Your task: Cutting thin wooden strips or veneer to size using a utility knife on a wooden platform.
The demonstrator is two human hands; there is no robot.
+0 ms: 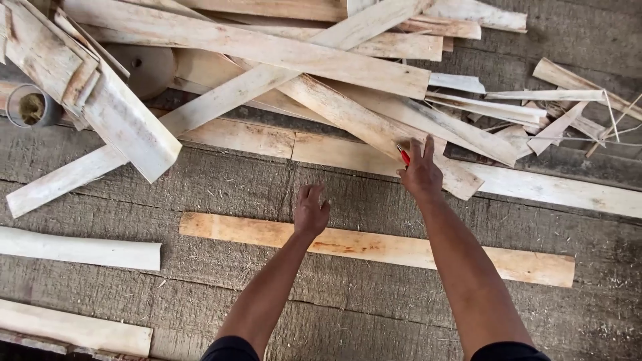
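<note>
Head view: 2 bare forearms are seen reaching forward from the bottom edge over a rough grey plank bench (pixel 374 314) strewn with sawdust.

Nearest, at the lower left edge, a pale offcut board (pixel 73 329) is noted lying flat, and just beyond it a rounded pale slab (pixel 80 249).

At mid-distance a long flat strip (pixel 374 247) of light wood is observed lying nearly level across the bench. It is crossed by both forearms. The left hand (pixel 310 210) is held just past the far edge of this strip, fingers loosely curled, with nothing gripped; whether it touches the bench cannot be told.

Further on, the right hand (pixel 421 172) is placed on the near edge of the lumber pile, fingers spread over a slanted board (pixel 361 120). A red pencil (pixel 404 155) is pinched at the thumb side of this hand, its tip against that board.

Beyond the hands, a heap of rough-sawn boards (pixel 254 47) is recorded, overlapping at several angles, with a long plank (pixel 535 187) running under them toward the right edge. Thin splinters and shavings (pixel 535 113) are scattered at the far right.

At the far left, a short grey tube (pixel 30 105) with fibrous filling is partly covered by a thick board (pixel 114 110). A round wooden disc (pixel 144 67) is partly hidden behind the pile.
</note>
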